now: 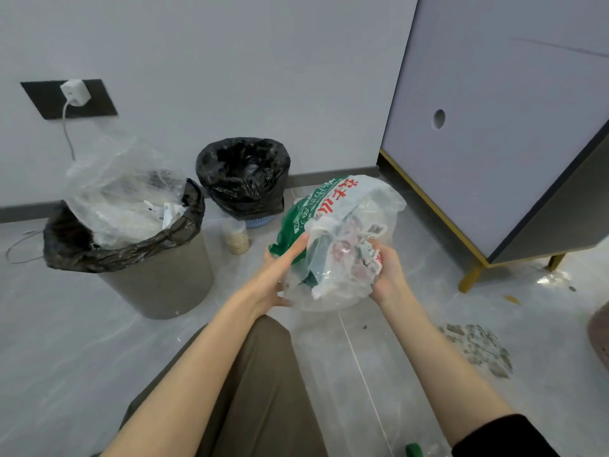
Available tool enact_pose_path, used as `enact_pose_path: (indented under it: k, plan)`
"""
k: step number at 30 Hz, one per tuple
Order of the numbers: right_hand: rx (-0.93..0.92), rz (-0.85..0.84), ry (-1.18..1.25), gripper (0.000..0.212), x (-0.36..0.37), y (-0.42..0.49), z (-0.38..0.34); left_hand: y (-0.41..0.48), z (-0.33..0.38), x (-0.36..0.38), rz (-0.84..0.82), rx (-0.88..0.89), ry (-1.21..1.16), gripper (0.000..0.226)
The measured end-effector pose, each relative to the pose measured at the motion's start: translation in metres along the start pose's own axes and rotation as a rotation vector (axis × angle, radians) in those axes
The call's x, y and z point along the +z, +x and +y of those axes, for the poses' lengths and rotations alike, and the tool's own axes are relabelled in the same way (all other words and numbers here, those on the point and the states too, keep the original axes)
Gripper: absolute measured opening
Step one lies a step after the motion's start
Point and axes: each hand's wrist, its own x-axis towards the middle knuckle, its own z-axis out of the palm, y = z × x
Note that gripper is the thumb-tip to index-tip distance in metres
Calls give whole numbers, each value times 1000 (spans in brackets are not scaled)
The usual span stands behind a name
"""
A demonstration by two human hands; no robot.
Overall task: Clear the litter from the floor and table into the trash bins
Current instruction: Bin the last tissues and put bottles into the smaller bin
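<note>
A crumpled bundle of plastic bags point(342, 239), clear with green and red print, is held up between both hands above the floor. My left hand point(280, 275) presses its left side with straight fingers. My right hand point(387, 275) grips its right side, thumb curled over the plastic. To the left stands a grey bin point(158, 275) with a black liner, stuffed with clear plastic point(125, 189). Behind it near the wall is a smaller bin point(244, 179) lined in black.
A small jar of grains point(235, 237) stands on the floor between the bins. Scattered scraps point(478, 347) and a yellow bit point(512, 300) lie on the floor at right. A cabinet on gold legs point(494, 143) fills the right. A green cap point(413, 450) lies at the bottom edge.
</note>
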Motion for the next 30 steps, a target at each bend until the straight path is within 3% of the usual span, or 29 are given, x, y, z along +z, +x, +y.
enact_pose_path:
  k: [3,5,7,9,11,13,15,18,24,27,30]
  plan:
    - [-71,-2,-170,35,8,10,8,2,1,-6,2,57,-98,110]
    - [-378,141,-495,38,10,18,10,0,2,-6,-9,81,-134,95]
    - [-629,254,-857,28,15,19,15,-5,3,-2,-30,140,-161,77]
    - [-788,243,-1160,17,19,18,23,-10,6,1,-23,194,-234,66]
    - [-879,185,-1514,16,21,16,35,-8,6,-1,-6,273,-308,72]
    - [-876,78,-1790,19,24,6,51,-3,4,-4,33,340,-345,89]
    - [-749,-16,-1928,36,29,-9,65,-1,4,-6,107,368,-340,103]
    - [-707,-59,-2250,40,30,-10,71,4,1,-8,194,371,-291,106]
    - [-874,-311,-2408,44,31,0,55,7,3,-10,364,386,-378,68]
    - [-808,-338,-2034,32,32,-1,47,7,0,-18,461,360,-519,47]
    - [-542,-273,-1541,63,43,-17,31,4,-1,-27,567,312,-602,49]
